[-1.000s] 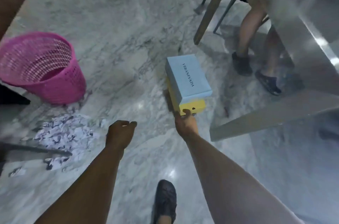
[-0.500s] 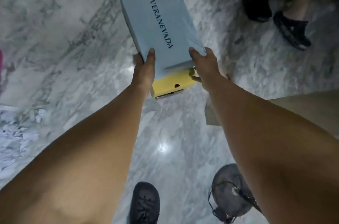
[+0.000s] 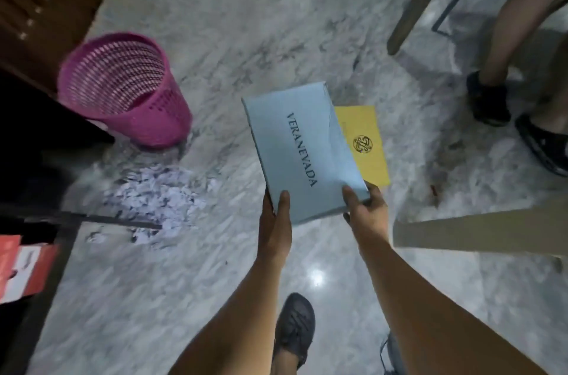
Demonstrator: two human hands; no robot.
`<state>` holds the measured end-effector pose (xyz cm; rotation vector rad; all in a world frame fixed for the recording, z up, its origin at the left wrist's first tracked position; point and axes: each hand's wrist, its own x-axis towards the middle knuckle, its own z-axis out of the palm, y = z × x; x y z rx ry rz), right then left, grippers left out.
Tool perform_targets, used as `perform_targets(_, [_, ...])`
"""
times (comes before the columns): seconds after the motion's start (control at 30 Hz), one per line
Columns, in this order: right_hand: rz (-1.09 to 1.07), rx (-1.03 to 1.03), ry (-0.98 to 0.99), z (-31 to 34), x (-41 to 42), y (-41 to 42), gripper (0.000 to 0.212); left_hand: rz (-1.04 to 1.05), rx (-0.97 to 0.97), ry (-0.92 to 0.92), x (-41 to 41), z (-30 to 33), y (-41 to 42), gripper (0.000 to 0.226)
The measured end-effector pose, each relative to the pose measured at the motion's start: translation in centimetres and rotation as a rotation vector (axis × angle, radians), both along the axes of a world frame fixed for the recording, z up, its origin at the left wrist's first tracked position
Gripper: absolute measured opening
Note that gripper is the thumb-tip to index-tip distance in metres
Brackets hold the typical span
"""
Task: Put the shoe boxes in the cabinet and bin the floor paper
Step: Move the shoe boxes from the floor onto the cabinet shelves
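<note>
1. Two shoe boxes sit in your grip in the head view: the pale blue box [image 3: 302,153] stacked askew on the yellow box [image 3: 362,144], which pokes out at its 3 o'clock side. Your left hand [image 3: 275,222] clamps the near left corner, thumb on top; your right hand [image 3: 367,205] clamps the near right corner, fingers closed underneath.
2. Risk: held only by the near end, the smooth cardboard lids may slide apart and the yellow box could drop.
3. Shredded paper [image 3: 159,199] lies loose at 9 o'clock, beside the pink mesh bin [image 3: 129,92]; the polished marble floor [image 3: 246,21] looks slippery.
4. Dark wood at 10 o'clock may be the cabinet [image 3: 46,6].
</note>
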<state>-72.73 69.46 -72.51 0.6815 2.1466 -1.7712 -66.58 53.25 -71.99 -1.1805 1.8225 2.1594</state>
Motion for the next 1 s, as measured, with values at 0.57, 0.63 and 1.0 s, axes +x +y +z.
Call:
perform_targets(0.57, [0.819, -0.015, 0.031, 23.5, 37.0, -29.5, 0.051, 0.688, -0.084, -0.050, 47.0, 27.0, -22.0, 0.057])
perform_targets(0.63, [0.854, 0.027, 0.079, 23.4, 36.1, -34.1, 0.039, 0.693, -0.124, -0.054, 46.7, 28.0, -25.7, 0.062])
perform_targets(1.0, [0.929, 0.052, 0.142, 23.3, 29.4, -58.3, 0.039, 0.773, -0.204, -0.084, 39.5, 23.6, -47.2, 0.059])
